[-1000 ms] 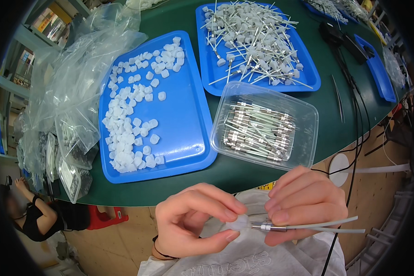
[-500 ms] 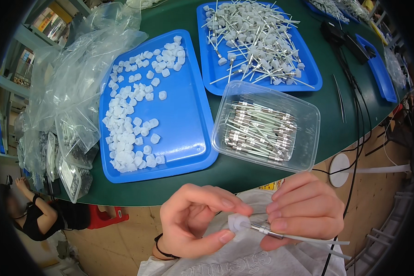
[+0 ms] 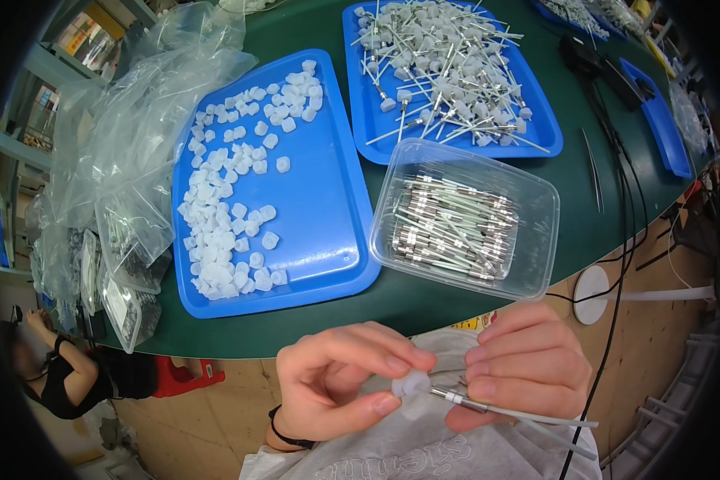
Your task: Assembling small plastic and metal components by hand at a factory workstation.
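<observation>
In front of my shirt, my left hand [image 3: 340,382] pinches a small white plastic cap [image 3: 410,385] between thumb and fingertips. My right hand [image 3: 528,364] grips a thin pale rod with a metal sleeve [image 3: 461,398], whose tip points at the cap and lies right by its edge. Whether the tip enters the cap, I cannot tell. A second pale rod [image 3: 564,441] sticks out below the first from the same hand. Loose white caps [image 3: 216,268] lie in the left blue tray [image 3: 320,216]. A clear plastic box [image 3: 536,232] holds many metal-sleeved rods [image 3: 448,228].
Behind the box, another blue tray [image 3: 546,132] is heaped with capped rods [image 3: 448,72]. Clear plastic bags [image 3: 136,120] crowd the left side. Tweezers [image 3: 591,172] and black cables [image 3: 620,176] lie on the green table [image 3: 328,330] at right. Another person [image 3: 68,372] sits at far left.
Both my hands have shifted slightly; the right one moved a little left with its rods. The cap has turned somewhat in my left fingers.
</observation>
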Motion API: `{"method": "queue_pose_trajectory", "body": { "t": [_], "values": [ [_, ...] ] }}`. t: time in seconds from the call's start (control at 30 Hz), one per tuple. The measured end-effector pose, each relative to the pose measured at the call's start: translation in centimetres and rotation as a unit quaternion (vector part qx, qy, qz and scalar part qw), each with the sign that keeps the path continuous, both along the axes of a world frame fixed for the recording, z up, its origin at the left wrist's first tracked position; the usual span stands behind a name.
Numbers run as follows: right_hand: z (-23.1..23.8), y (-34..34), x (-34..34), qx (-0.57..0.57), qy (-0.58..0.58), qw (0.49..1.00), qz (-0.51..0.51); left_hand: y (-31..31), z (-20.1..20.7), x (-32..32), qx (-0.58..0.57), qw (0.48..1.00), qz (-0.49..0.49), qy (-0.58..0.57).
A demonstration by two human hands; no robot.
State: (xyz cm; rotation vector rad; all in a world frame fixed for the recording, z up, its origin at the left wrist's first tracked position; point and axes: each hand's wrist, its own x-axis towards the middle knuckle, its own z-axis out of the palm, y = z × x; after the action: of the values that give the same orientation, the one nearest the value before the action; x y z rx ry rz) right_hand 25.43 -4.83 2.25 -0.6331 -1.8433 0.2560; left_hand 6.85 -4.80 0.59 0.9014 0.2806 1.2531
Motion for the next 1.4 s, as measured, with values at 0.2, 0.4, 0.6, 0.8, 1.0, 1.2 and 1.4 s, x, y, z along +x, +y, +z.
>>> {"method": "queue_pose_trajectory", "body": {
  "t": [0.2, 0.4, 0.6, 0.8, 1.0, 1.2, 1.4],
  "values": [
    [-0.3, -0.1, -0.1, 0.015, 0.003, 1.000, -0.005, 0.0, -0.2, 0.0, 0.001, 1.000, 0.007, -0.006],
    [-0.1, -0.1, 0.0, 0.013, -0.009, 1.000, 0.000, 0.0, -0.3, 0.0, 0.016, 1.000, 0.013, -0.002],
    [-0.5, 0.3, -0.1, 0.011, 0.026, 0.999, 0.020, -0.2, -0.6, 0.2, 0.074, 0.993, 0.072, 0.064],
    [-0.9, 0.1, -0.7, 0.004, 0.090, 0.996, 0.019, -0.7, -0.3, 0.8, 0.101, 0.982, 0.128, 0.100],
    [-1.7, -0.3, -1.2, 0.017, 0.134, 0.991, 0.022, -0.6, -0.6, 1.7, 0.199, 0.947, 0.212, 0.136],
    [-2.6, -0.9, -1.3, 0.029, 0.177, 0.983, 0.035, -0.6, -0.6, 1.7, 0.237, 0.936, 0.209, 0.158],
    [-2.2, -1.0, -1.1, 0.017, 0.148, 0.987, 0.057, -0.6, 0.0, 1.2, 0.270, 0.920, 0.176, 0.223]
  ]
}}
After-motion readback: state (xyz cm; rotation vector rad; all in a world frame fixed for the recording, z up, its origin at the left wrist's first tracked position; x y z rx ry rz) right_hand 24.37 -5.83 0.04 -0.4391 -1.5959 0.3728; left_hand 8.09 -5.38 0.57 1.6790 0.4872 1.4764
